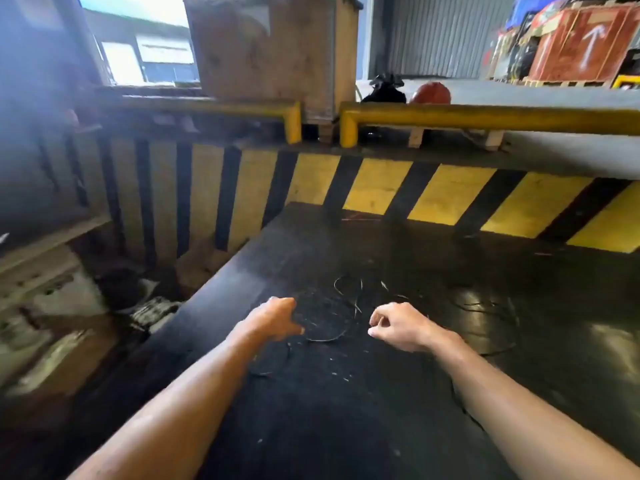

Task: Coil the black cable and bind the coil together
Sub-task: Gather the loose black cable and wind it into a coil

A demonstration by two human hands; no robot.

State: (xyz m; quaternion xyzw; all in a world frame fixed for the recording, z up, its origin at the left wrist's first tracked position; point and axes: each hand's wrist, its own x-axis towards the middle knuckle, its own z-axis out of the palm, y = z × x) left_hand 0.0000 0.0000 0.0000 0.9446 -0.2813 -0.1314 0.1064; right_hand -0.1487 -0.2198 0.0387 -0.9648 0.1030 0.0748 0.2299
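Observation:
A thin black cable [329,339] lies in loose loops on the black tabletop [346,410], hard to tell from the dark surface. Its strands spread between my hands and off to the right [491,306]. My left hand [277,318] hovers at the left edge of the loops, fingers curled downward, and whether it grips a strand is unclear. My right hand [398,325] is at the right of the same loops with fingers curled in, thumb and forefinger close together. Whether it pinches the cable is not visible.
A yellow-and-black striped wall [450,192] borders the table's far side. Above it run yellow rails [485,116], a wooden crate [273,46], a black bag [384,88] and a red object [431,93]. The table's left edge drops to cluttered shelving [69,289].

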